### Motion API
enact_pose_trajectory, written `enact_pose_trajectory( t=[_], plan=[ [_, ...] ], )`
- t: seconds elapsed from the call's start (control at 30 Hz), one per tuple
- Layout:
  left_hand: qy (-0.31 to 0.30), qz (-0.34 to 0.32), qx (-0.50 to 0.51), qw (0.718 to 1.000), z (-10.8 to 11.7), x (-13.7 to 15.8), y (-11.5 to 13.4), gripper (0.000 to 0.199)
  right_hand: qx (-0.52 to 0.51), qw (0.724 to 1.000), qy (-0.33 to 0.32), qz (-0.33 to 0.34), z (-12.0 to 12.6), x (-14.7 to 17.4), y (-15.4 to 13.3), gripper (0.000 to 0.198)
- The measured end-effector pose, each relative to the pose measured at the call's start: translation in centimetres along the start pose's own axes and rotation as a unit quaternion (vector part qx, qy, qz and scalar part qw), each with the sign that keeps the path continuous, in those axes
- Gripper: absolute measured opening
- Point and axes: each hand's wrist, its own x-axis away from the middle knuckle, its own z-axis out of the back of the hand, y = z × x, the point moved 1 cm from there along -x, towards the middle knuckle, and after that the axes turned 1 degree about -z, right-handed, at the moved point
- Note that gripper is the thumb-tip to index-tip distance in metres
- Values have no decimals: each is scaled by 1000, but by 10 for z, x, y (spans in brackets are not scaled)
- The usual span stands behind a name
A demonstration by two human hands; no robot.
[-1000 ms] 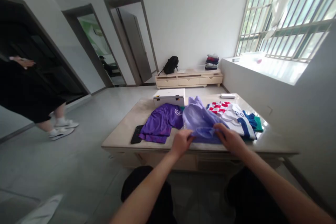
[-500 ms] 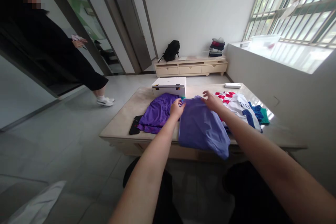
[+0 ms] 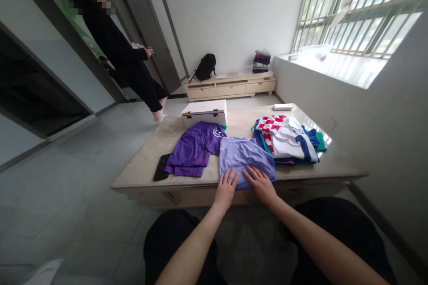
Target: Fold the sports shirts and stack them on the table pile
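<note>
We sit at a low table (image 3: 150,167) whose pale top carries several garments. At the right lies a pile of shirts (image 3: 287,139), the top one white with red checks and blue bands. Left of the middle a dark purple shirt (image 3: 195,148) is spread out, and behind it stands a white box (image 3: 204,112). The lilac shirt (image 3: 244,153) lies folded at the near edge, between the purple shirt and the pile, touching both. Our left hand (image 3: 226,188) rests flat on its near edge, fingers spread and gripping nothing. Our right hand (image 3: 261,182) lies just beside it, also flat and open on the cloth. A black phone (image 3: 161,172) lies at the purple shirt's left corner.
</note>
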Motion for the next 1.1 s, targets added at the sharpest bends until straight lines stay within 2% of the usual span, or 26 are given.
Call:
enact_pose_trajectory(
  t=[0.1, 0.17, 0.23, 0.37, 0.47, 0.53, 0.63, 0.77, 0.83, 0.93, 1.0, 1.1],
  plan=[
    [-42, 30, 57, 997, 27, 0, 7, 71, -29, 999, -21, -34, 23, -8, -9, 61],
    [-74, 37, 90, 992, 49, 14, 13, 66, -38, 998, -28, -41, 38, 1, -17, 55],
    [-89, 38, 97, 991, 72, 38, 19, 56, -47, 997, -41, -41, 50, 24, -25, 50],
    [-108, 7, 113, 988, 122, 92, 32, 35, -115, 990, -87, -5, 66, 92, -42, 47],
    [-110, -28, 131, 985, 157, 102, 40, 29, -161, 982, -98, 1, 83, 127, -48, 40],
    [-113, -53, 126, 984, 179, 88, 45, 28, -158, 983, -88, -10, 102, 133, -46, 34],
    [-107, -96, 93, 985, 210, 44, 51, 26, -113, 991, -59, -27, 143, 122, -32, 29],
    [-27, -165, 21, 986, 263, -29, 70, 24, -8, 999, 33, -40, 207, 103, -2, 24],
    [21, -210, -13, 977, 289, -63, 91, 24, 31, 992, 87, -83, 228, 100, 16, 25],
    [35, -274, -57, 959, 311, -107, 135, 25, 33, 962, 135, -237, 230, 112, 48, 33],
    [-17, -309, -65, 949, 311, -131, 166, 25, 8, 932, 150, -329, 220, 126, 73, 39],
    [-109, -309, 14, 945, 298, -167, 209, 19, -18, 892, 161, -423, 221, 138, 120, 40]
  ],
)
